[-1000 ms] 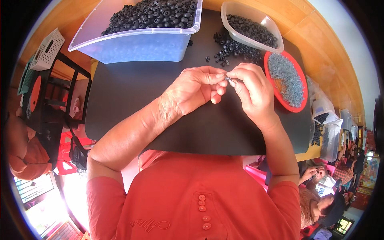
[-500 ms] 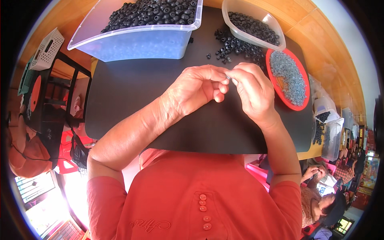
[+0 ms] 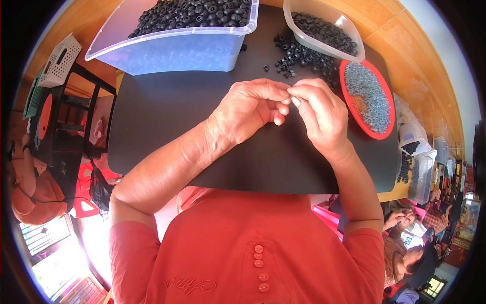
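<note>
— Moved since a second ago? Barely: both hands up the black mat (image 3: 167,116) a touch toward the loose rings, fingertips still pressed together over the same spot.

— Starting at the left, then?

— Large clear tub (image 3: 172,48) of black rubber rings at the far left edge of the mat, well apart from the hands. Nearer in, left hand (image 3: 248,109) over the middle of the mat, forearm slanting in from lower left, wrist bent, knuckles up, fingers curled tight; thumb and forefinger pinched at the tips, pointing right.

— Holding what?

— Something tiny and pale at the pinch, too small to name. Possibly a small part (image 3: 290,97) caught between the two sets of fingertips; cannot tell more.

— And the other side?

— Right hand (image 3: 321,114) just beside, forearm rising almost straight from below, fingers folded, thumb and forefinger closed and meeting the left ones tip to tip. So: the part right at the junction, equally near both hands, long axis not readable.

— Supplies from there?

— Loose black rings (image 3: 298,58) just beyond the fingertips, up and slightly right, closer to the right hand. Small clear container (image 3: 324,28) of more rings behind them. Red dish (image 3: 368,99) of greyish-blue small bits at the far right, near the right hand's knuckles, not touching.
</note>
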A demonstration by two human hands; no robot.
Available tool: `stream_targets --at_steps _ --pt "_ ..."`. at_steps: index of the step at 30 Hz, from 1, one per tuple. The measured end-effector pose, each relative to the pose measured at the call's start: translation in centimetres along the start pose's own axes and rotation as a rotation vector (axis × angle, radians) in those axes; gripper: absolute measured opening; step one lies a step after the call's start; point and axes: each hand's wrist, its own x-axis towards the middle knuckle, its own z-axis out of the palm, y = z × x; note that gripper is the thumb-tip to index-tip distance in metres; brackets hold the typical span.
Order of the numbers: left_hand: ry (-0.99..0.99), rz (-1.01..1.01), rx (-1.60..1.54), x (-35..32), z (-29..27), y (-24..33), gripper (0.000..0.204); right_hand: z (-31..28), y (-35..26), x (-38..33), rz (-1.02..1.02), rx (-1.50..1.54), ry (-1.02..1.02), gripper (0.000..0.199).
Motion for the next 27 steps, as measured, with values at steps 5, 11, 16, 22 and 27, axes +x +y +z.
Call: stream_targets --at_steps 5,11,16,22,27 --pt "0.108 0.051 0.024 -0.2 0.3 -0.3 0.014 0.3 -0.2 -0.2 0.043 0.025 0.000 0.016" --pt "0.166 0.131 0.081 -0.4 0.8 0.0 0.012 0.5 -0.3 -0.4 0.266 0.235 0.016 0.015" --pt "0.183 0.160 0.141 -0.5 1.0 -0.1 0.010 0.7 -0.4 -0.7 0.489 0.353 0.025 0.011" --pt "0.174 0.175 0.107 -0.4 1.0 -0.3 0.007 0.3 0.0 -0.8 0.414 0.284 -0.053 0.008" --pt "0.173 0.169 0.117 -0.3 0.9 -0.3 0.007 0.1 -0.2 -0.4 0.378 0.246 -0.055 0.012"
